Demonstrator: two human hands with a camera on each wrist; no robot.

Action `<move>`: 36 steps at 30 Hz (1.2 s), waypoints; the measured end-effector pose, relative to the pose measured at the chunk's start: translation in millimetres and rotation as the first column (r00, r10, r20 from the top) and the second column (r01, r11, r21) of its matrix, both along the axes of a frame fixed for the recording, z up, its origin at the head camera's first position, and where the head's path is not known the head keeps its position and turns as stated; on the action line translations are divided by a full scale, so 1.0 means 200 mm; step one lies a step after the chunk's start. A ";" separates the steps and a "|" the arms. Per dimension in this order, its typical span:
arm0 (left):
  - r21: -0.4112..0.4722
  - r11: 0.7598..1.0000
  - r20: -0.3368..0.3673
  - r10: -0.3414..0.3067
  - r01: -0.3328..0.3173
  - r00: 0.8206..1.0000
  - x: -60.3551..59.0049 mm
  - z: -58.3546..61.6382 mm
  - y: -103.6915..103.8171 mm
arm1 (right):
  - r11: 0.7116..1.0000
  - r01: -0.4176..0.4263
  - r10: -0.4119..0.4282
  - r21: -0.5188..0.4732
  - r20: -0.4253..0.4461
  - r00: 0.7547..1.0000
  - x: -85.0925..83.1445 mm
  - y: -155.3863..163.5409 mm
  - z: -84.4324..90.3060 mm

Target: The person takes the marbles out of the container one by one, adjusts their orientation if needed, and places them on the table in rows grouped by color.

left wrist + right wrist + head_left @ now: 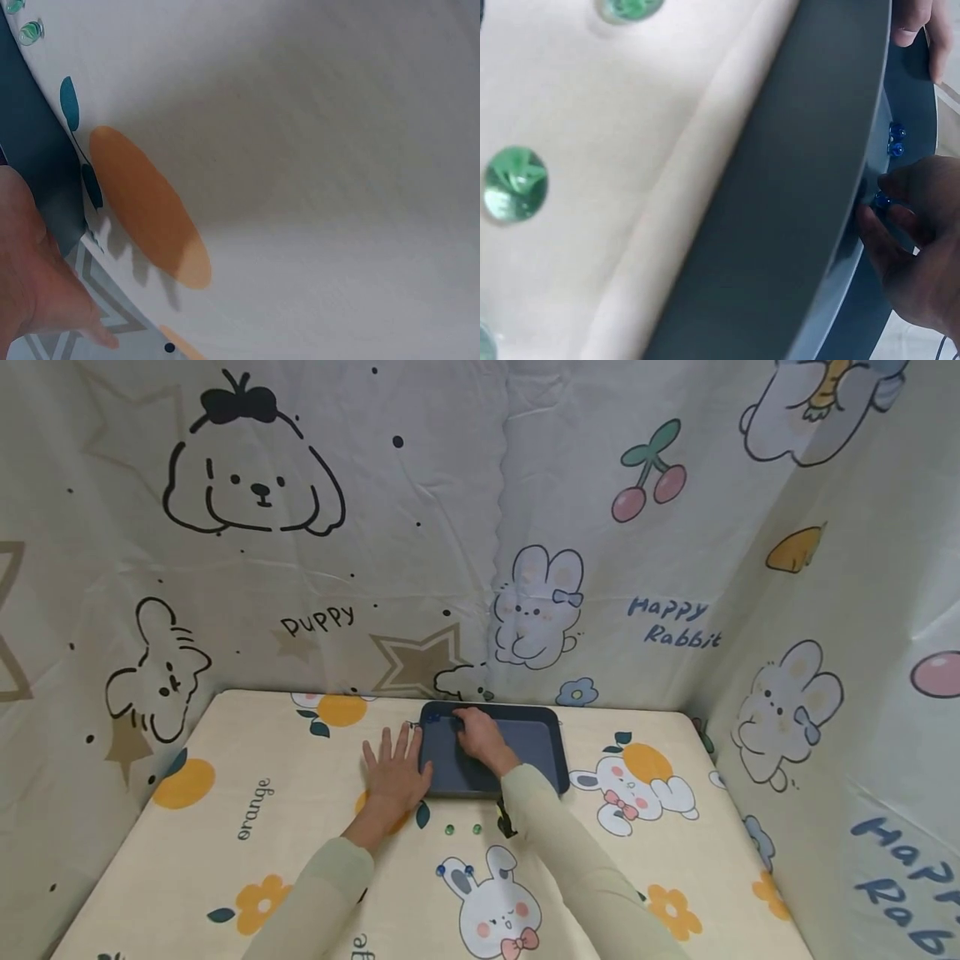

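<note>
Head view: left hand [395, 768] lies flat, fingers straight and spread, on the counter [247, 793] at the tray's [536, 752] 9 o'clock edge, touching it. Right hand [480, 737] reaches into the tray toward its 11 o'clock corner, fingers curled down by blue marbles [432, 717]. Two green marbles [462, 829] and two more blue ones lie on the counter at the tray's 6 o'clock.

Left wrist view: shows little beyond cloth, tray edge [34, 150] and the heel of the left hand [34, 285]; fingers not readable here.

Right wrist view: right-hand fingers [889, 229] close narrowly on one blue marble [883, 200] against the tray wall; two more blue marbles [895, 140] sit just beyond, at 12 o'clock.

Best done, by judgement, with a light fingertip pinch, marble trapped against the wall so it cannot roll, neighbours left unnudged, left hand kept pressing to steady the tray.
</note>
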State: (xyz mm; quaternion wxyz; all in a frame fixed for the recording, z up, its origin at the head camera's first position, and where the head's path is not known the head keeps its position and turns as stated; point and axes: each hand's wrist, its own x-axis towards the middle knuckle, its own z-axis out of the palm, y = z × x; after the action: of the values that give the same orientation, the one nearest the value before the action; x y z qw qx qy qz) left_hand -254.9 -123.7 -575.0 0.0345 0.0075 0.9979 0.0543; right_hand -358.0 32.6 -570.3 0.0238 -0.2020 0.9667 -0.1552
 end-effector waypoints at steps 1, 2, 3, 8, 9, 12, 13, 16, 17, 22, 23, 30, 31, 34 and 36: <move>-0.003 1.000 -0.002 0.000 0.000 1.000 0.00 0.00 0.00 | 1.000 0.004 -0.004 0.013 0.004 1.000 0.00 0.00 0.00; -0.003 1.000 -0.001 0.000 0.000 1.000 0.00 0.00 0.00 | 1.000 0.007 -0.008 0.024 0.005 1.000 -0.01 -0.01 0.00; -0.001 1.000 0.000 -0.001 0.001 1.000 0.00 0.00 0.00 | 0.999 0.012 -0.012 0.037 0.013 1.000 -0.01 -0.01 0.00; 0.003 1.000 0.018 -0.002 0.002 1.000 0.01 0.00 0.00 | 0.997 0.025 -0.026 0.070 0.023 0.999 -0.01 -0.02 0.01; 0.001 1.000 0.020 -0.001 0.001 1.000 0.01 0.00 0.00 | 0.997 0.031 -0.033 0.066 0.026 0.999 -0.01 -0.02 0.01; -0.013 1.000 0.022 -0.003 0.003 1.000 0.01 0.00 0.00 | 0.997 0.053 -0.054 0.048 0.027 0.998 0.00 -0.03 0.03; -0.013 1.000 0.014 -0.003 0.003 1.000 0.01 0.00 0.00 | 0.997 0.060 -0.062 0.043 0.028 0.998 0.00 -0.03 0.03; -0.015 1.000 0.005 -0.003 0.003 1.000 0.00 0.00 0.00 | 0.997 0.077 -0.078 0.027 0.033 0.996 -0.01 -0.03 0.04; -0.014 1.000 0.001 -0.003 0.003 1.000 0.00 0.00 -0.01 | 0.996 0.080 -0.081 0.029 0.035 0.996 -0.01 -0.04 0.04; -0.012 1.000 0.008 -0.012 0.012 1.000 0.00 0.00 -0.01 | 0.994 0.103 -0.104 0.022 0.050 0.993 -0.02 -0.04 0.03; -0.014 1.000 0.010 -0.015 0.015 1.000 0.00 0.01 -0.01 | 0.994 0.107 -0.107 0.017 0.047 0.993 -0.02 -0.04 0.03; -0.022 0.999 0.010 -0.031 0.031 0.999 0.00 0.01 -0.01 | 0.994 0.101 -0.103 -0.049 -0.043 0.994 -0.03 -0.02 -0.01; -0.022 0.999 0.011 -0.032 0.032 0.999 0.00 0.01 -0.01 | 0.994 0.098 -0.101 -0.050 -0.044 0.994 -0.03 -0.02 -0.01; -0.014 0.999 0.013 -0.035 0.035 0.999 -0.01 0.00 -0.01 | 0.994 0.098 -0.100 -0.041 -0.040 0.994 -0.04 -0.02 -0.01; -0.016 0.999 0.015 -0.033 0.033 0.999 -0.01 0.00 -0.01 | 0.994 0.103 -0.105 -0.040 -0.039 0.994 -0.04 -0.03 0.00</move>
State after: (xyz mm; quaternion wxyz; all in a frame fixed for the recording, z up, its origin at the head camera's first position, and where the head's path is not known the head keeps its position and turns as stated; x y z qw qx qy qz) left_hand -257.0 -126.4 -574.8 0.0429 0.0234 0.9978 0.0458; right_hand -365.0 27.3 -570.4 -0.0080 -0.1550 0.9730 -0.1706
